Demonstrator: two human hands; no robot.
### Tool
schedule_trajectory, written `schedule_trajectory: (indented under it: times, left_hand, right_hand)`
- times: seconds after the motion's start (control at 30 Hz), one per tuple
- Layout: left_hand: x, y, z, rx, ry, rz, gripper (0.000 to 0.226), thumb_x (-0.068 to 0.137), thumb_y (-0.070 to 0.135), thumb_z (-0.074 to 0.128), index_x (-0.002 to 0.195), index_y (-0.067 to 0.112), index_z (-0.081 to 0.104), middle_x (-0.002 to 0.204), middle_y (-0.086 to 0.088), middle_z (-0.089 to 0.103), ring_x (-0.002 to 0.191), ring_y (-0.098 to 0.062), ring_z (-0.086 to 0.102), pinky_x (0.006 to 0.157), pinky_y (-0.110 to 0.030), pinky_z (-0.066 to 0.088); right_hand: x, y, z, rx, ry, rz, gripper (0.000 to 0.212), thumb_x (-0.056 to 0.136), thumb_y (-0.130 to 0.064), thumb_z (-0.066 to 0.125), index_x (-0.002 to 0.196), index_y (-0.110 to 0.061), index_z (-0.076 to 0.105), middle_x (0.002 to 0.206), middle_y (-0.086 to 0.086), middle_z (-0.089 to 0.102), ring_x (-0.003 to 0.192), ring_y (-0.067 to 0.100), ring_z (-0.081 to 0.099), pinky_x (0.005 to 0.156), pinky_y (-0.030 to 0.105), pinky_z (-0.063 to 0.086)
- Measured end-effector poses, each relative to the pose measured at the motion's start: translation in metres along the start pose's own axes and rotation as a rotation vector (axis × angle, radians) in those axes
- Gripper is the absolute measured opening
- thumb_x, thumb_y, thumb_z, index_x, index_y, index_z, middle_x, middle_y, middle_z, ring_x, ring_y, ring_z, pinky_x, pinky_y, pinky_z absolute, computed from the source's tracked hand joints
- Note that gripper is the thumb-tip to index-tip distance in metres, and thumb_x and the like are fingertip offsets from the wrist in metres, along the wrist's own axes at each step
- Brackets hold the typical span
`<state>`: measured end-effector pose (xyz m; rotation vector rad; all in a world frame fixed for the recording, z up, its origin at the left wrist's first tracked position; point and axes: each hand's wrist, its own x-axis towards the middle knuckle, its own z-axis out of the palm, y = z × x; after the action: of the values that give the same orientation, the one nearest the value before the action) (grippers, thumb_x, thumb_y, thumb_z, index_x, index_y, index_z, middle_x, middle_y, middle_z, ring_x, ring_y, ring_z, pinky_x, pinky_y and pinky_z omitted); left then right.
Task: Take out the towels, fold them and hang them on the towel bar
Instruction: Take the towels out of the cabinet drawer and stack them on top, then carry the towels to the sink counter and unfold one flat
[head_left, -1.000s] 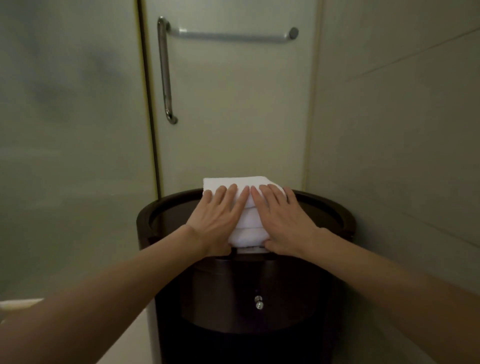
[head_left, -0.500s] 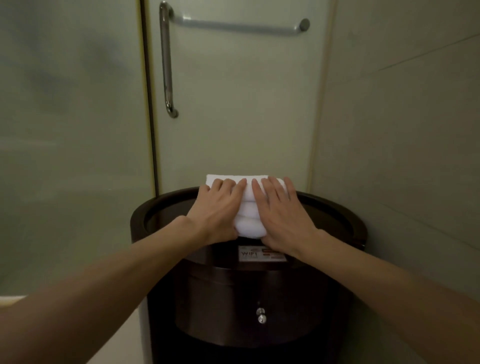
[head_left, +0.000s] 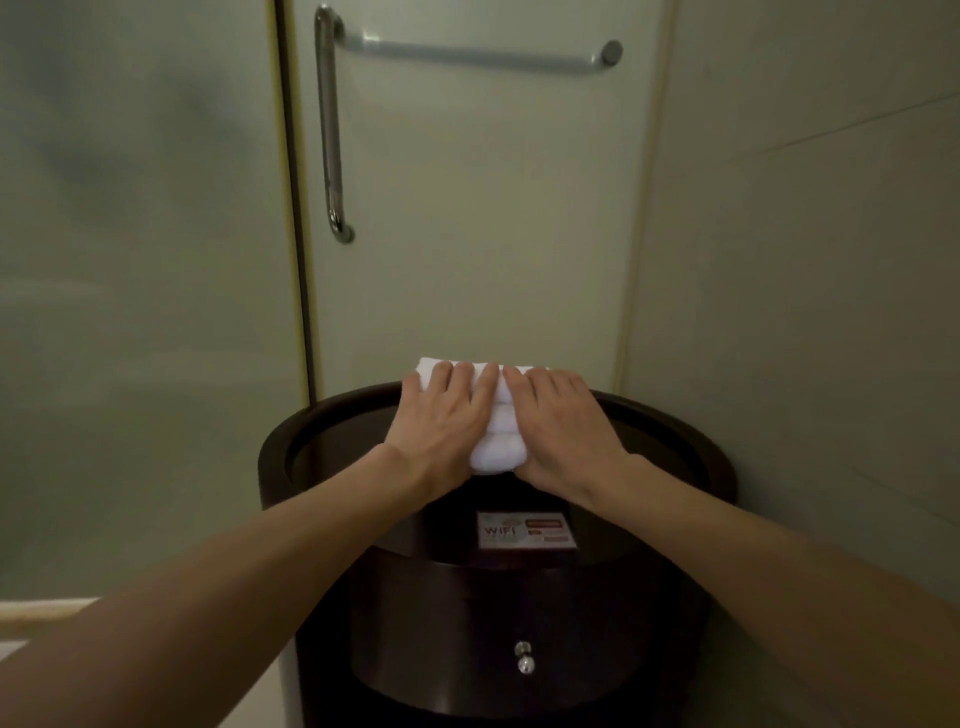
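A folded white towel (head_left: 498, 436) is over the top of a round dark wooden cabinet (head_left: 685, 447). My left hand (head_left: 441, 421) lies on its left half and my right hand (head_left: 561, 426) on its right half. The fingers are laid flat across the top and reach the far edge. Both thumbs are hidden under the near edge, so each hand pinches the towel. I cannot tell whether the towel still touches the cabinet top. A chrome towel bar (head_left: 478, 54) runs across the frosted glass door above, with nothing on it.
A vertical chrome door handle (head_left: 330, 130) hangs left of the bar. A WIFI card (head_left: 527, 530) lies on the cabinet's front edge, and below it are two small knobs (head_left: 524, 657). A tiled wall closes the right side; frosted glass fills the left.
Both hands have moved the towel away from me and toward the door, uncovering the WIFI card. The thumbs have slipped under the near edge. The camera has come closer.
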<state>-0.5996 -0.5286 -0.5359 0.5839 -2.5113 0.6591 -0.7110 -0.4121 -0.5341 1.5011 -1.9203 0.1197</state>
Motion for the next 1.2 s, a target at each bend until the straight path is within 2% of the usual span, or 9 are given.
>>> schedule_trajectory:
  times: [0.07, 0.2, 0.37, 0.47, 0.57, 0.7, 0.93, 1.07, 1.2]
  left_hand:
    - [0.008, -0.006, -0.014, -0.013, -0.038, 0.003, 0.1, 0.073, 0.059, 0.061, 0.147, 0.012, 0.012, 0.138, -0.012, 0.036, 0.122, -0.032, 0.037, 0.093, -0.046, 0.036]
    - [0.035, -0.024, -0.058, -0.023, -0.09, 0.012, 0.094, 0.072, 0.04, 0.063, 0.147, 0.013, 0.012, 0.139, -0.012, 0.036, 0.123, -0.032, 0.037, 0.093, -0.045, 0.036]
    - [0.082, -0.056, -0.148, -0.08, -0.153, 0.029, 0.1, 0.071, 0.045, 0.064, 0.146, 0.016, 0.005, 0.136, -0.012, 0.034, 0.122, -0.032, 0.035, 0.096, -0.047, 0.032]
    - [0.115, -0.082, -0.218, -0.112, -0.187, 0.006, 0.102, 0.069, 0.048, 0.063, 0.146, 0.018, 0.004, 0.137, -0.011, 0.034, 0.123, -0.031, 0.034, 0.095, -0.046, 0.031]
    - [0.144, -0.115, -0.295, -0.151, -0.21, -0.001, 0.1, 0.067, 0.049, 0.064, 0.145, 0.023, 0.007, 0.138, -0.009, 0.034, 0.125, -0.03, 0.034, 0.096, -0.047, 0.031]
    - [0.169, -0.158, -0.391, -0.23, -0.274, -0.037, 0.1, 0.062, 0.051, 0.065, 0.143, 0.029, 0.01, 0.136, -0.004, 0.036, 0.125, -0.026, 0.035, 0.099, -0.047, 0.034]
    - [0.149, -0.203, -0.524, -0.43, -0.315, -0.12, 0.101, 0.058, 0.042, 0.072, 0.146, 0.027, 0.024, 0.136, -0.001, 0.04, 0.122, -0.023, 0.037, 0.097, -0.034, 0.035]
    - [0.117, -0.208, -0.565, -0.46, -0.262, -0.136, 0.1, 0.055, 0.04, 0.075, 0.144, 0.023, 0.033, 0.136, -0.004, 0.043, 0.121, -0.026, 0.04, 0.098, -0.036, 0.034]
    - [0.084, -0.211, -0.584, -0.46, -0.264, -0.166, 0.097, 0.054, 0.034, 0.077, 0.142, 0.017, 0.039, 0.134, -0.01, 0.047, 0.118, -0.031, 0.045, 0.094, -0.04, 0.038]
  right_hand:
    - [0.008, 0.004, -0.014, 0.012, -0.038, 0.006, 0.082, 0.073, -0.04, 0.068, 0.138, -0.002, 0.037, 0.12, 0.017, 0.055, 0.104, 0.031, 0.053, 0.093, 0.04, 0.042]
    - [0.035, 0.024, -0.06, 0.022, -0.102, 0.015, 0.079, 0.067, -0.033, 0.07, 0.134, -0.002, 0.043, 0.111, 0.017, 0.059, 0.096, 0.033, 0.056, 0.087, 0.042, 0.046]
    - [0.085, 0.058, -0.15, 0.046, -0.102, 0.039, 0.084, 0.045, -0.035, 0.078, 0.119, -0.003, 0.058, 0.093, 0.014, 0.064, 0.078, 0.032, 0.061, 0.074, 0.042, 0.051]
    - [0.124, 0.079, -0.217, 0.082, -0.168, 0.02, 0.084, 0.05, -0.034, 0.074, 0.126, -0.004, 0.052, 0.101, 0.013, 0.061, 0.086, 0.032, 0.06, 0.082, 0.042, 0.048]
    - [0.165, 0.095, -0.289, 0.121, -0.235, -0.017, 0.089, 0.065, -0.037, 0.068, 0.14, -0.008, 0.032, 0.12, 0.013, 0.051, 0.107, 0.03, 0.051, 0.099, 0.041, 0.037]
    - [0.209, 0.106, -0.379, 0.205, -0.276, -0.048, 0.092, 0.069, -0.038, 0.067, 0.144, -0.01, 0.021, 0.129, 0.012, 0.045, 0.116, 0.03, 0.045, 0.104, 0.039, 0.031]
    - [0.24, 0.111, -0.499, 0.362, -0.258, -0.169, 0.092, 0.059, -0.042, 0.067, 0.139, -0.016, 0.029, 0.119, 0.005, 0.049, 0.108, 0.025, 0.047, 0.097, 0.037, 0.033]
    - [0.23, 0.097, -0.536, 0.428, -0.217, -0.205, 0.088, 0.055, -0.044, 0.065, 0.134, -0.021, 0.034, 0.114, 0.002, 0.051, 0.101, 0.023, 0.05, 0.09, 0.036, 0.037]
    - [0.218, 0.073, -0.554, 0.478, -0.277, -0.235, 0.09, 0.06, -0.044, 0.069, 0.139, -0.02, 0.032, 0.12, 0.003, 0.05, 0.106, 0.023, 0.048, 0.095, 0.037, 0.035]
